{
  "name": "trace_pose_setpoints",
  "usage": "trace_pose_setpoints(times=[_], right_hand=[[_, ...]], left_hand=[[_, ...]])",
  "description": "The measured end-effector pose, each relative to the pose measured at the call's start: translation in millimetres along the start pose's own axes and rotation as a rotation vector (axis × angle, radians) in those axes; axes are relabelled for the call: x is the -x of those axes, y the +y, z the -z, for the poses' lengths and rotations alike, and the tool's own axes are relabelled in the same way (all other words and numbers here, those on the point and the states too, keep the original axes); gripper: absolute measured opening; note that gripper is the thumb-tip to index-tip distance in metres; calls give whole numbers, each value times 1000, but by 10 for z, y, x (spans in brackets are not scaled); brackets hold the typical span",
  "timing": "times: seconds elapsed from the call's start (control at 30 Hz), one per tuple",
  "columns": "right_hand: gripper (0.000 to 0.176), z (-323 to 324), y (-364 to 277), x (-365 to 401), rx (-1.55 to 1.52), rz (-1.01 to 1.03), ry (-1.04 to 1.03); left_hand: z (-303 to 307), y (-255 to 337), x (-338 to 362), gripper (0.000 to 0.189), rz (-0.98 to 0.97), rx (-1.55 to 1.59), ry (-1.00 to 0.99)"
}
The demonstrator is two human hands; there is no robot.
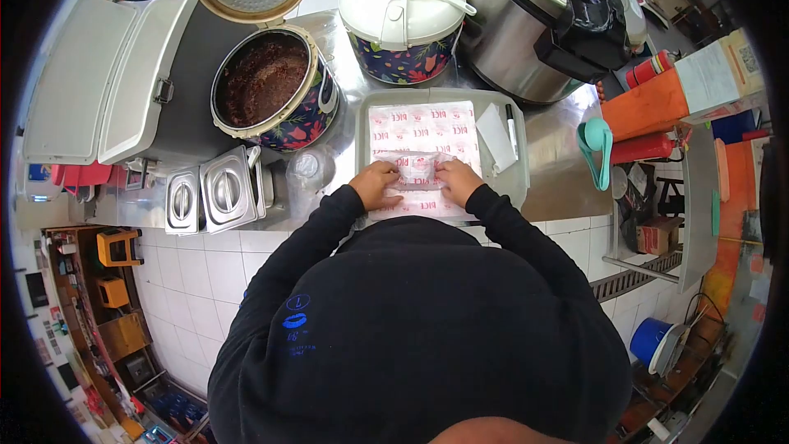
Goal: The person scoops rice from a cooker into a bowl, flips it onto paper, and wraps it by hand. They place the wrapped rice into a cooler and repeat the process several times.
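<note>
A grey tray lies on the steel counter, with printed paper sheets on it. Near the front of the sheets is a paper-wrapped bundle, printed in red. My left hand is closed on its left end, and my right hand is closed on its right end. What is inside the wrapping is hidden. To the right in the tray lie a folded white paper and a black marker.
Behind the tray stand an open cooker of dark food, a closed floral cooker and a large steel cooker. Lidded steel containers are at left. A teal scoop lies at right.
</note>
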State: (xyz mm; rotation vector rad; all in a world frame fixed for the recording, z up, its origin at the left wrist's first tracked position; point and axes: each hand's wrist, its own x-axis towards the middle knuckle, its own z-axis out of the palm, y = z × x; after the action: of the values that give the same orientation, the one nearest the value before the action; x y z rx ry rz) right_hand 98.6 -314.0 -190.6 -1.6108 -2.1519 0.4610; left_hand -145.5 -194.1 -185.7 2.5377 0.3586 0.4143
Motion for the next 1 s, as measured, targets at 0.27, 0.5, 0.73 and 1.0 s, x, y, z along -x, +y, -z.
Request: trace_pose_setpoints(times=[0.27,0.5,0.73,1.0], right_hand=[[39,41,137,-356,-212,-455,-27],[32,-72,364,-618,258,-413,-138],[19,5,180,-284,-585,-729,-75],[27,31,262,-414,-211,-725,-126]], left_hand=[[-19,-293,-280,31,692,234,-49],[43,-478,-676,33,499,-100,-371],[-152,-159,-182,19,566,310,90],[31,-460,-652,53,341,99,-200]])
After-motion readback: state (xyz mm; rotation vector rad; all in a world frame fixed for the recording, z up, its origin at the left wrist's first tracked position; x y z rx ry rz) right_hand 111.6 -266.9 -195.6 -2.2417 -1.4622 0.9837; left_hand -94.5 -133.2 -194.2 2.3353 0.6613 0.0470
